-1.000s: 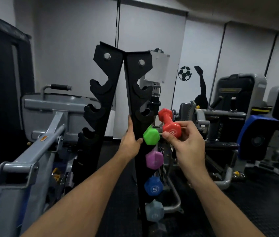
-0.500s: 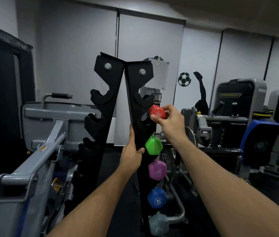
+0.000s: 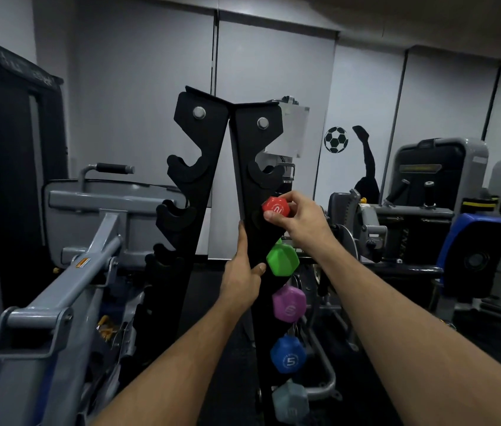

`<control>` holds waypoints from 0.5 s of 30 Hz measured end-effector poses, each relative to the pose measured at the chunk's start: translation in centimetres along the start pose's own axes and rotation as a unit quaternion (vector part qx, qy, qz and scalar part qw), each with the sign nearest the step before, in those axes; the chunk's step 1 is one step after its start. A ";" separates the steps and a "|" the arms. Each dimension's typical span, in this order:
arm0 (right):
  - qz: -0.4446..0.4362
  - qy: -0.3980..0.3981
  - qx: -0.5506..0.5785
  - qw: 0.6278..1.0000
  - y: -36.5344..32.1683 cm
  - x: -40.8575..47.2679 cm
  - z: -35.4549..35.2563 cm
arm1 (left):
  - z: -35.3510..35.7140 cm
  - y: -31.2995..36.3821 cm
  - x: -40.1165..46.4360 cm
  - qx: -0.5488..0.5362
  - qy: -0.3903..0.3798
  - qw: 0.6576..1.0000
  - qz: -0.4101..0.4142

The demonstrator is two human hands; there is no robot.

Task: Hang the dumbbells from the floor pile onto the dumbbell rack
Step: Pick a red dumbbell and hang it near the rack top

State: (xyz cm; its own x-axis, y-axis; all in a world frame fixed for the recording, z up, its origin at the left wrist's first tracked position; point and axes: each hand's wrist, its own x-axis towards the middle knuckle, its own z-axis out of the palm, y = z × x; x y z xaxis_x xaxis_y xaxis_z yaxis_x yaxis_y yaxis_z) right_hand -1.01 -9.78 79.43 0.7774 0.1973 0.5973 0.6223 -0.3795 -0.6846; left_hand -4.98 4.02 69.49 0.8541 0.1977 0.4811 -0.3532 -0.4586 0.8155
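Note:
A tall black dumbbell rack (image 3: 253,155) with hooked slots stands in front of me. My right hand (image 3: 299,218) grips a red dumbbell (image 3: 276,207) by its near end, at a slot on the rack's right upright. Below it hang a green dumbbell (image 3: 283,260), a purple one (image 3: 289,304), a blue one marked 5 (image 3: 288,355) and a grey one (image 3: 290,402). My left hand (image 3: 243,275) holds the edge of the right upright, thumb by the green dumbbell. The top slot above the red dumbbell holds nothing.
A grey weight machine (image 3: 68,290) stands close on the left. More gym machines (image 3: 433,210) fill the right side, one with a blue pad (image 3: 473,241). The rack's left upright (image 3: 181,210) has bare slots. Black rubber floor lies below.
My right hand carried the red dumbbell from right of the rack up and left into a slot above the green one. The left hand stayed on the upright.

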 end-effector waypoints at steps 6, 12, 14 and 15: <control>-0.010 -0.010 -0.018 1.000 -0.2 -0.1 -0.2 | -0.2 0.3 -0.3 -0.001 -0.004 1.000 -0.007; -0.020 0.002 -0.016 1.000 0.1 -0.2 0.0 | -0.3 0.4 -0.3 -0.007 -0.008 1.000 -0.010; -0.017 0.005 0.000 1.000 0.3 -0.1 0.1 | -0.3 0.4 -0.3 -0.008 -0.011 1.000 -0.010; -0.014 0.007 0.008 1.000 0.5 -0.1 0.1 | -0.3 0.4 -0.3 -0.005 -0.010 1.000 -0.010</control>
State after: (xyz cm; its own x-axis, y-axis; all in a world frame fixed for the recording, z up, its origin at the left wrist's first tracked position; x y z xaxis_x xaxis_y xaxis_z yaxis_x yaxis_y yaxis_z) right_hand -0.71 -9.94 79.00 0.7582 0.1950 0.6221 0.6455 -0.3592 -0.6741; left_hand -5.50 4.08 69.76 0.8688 0.1890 0.4577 -0.3392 -0.4462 0.8282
